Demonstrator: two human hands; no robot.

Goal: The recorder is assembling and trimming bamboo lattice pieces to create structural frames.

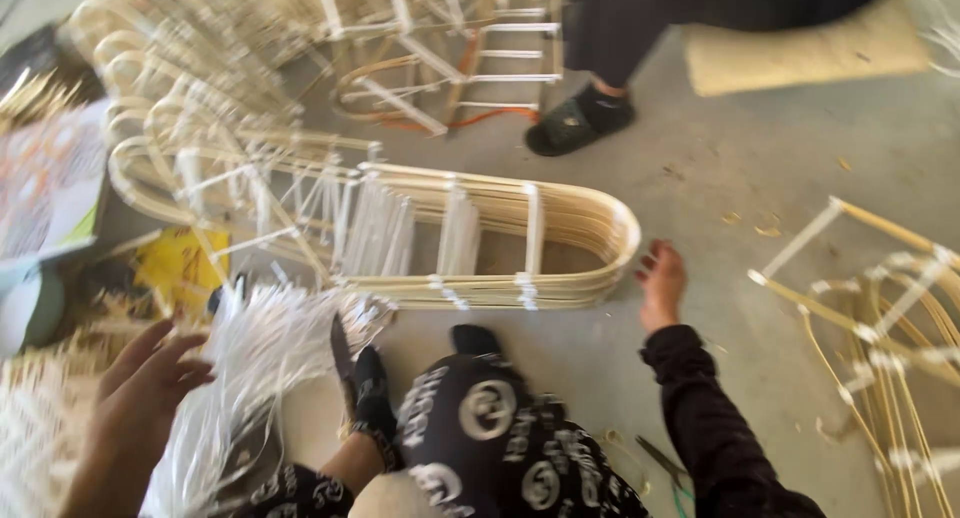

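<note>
My left hand [140,393] reaches into a bundle of white plastic strips [255,368] at the lower left, fingers spread against the strips. My right hand [661,283] is open, fingers apart, just right of the rounded end of a stack of bent cane frames [560,228] tied with white strips; it holds nothing. My knee in black patterned trousers [490,428] and my black sandal [370,393] sit between the two hands.
A pile of more cane frames [200,108] fills the upper left. Another person's leg and black sandal [578,118] stand at the top centre beside a tan mat [800,48]. A loose cane frame [880,318] lies at the right. Yellow packaging [175,268] lies at the left.
</note>
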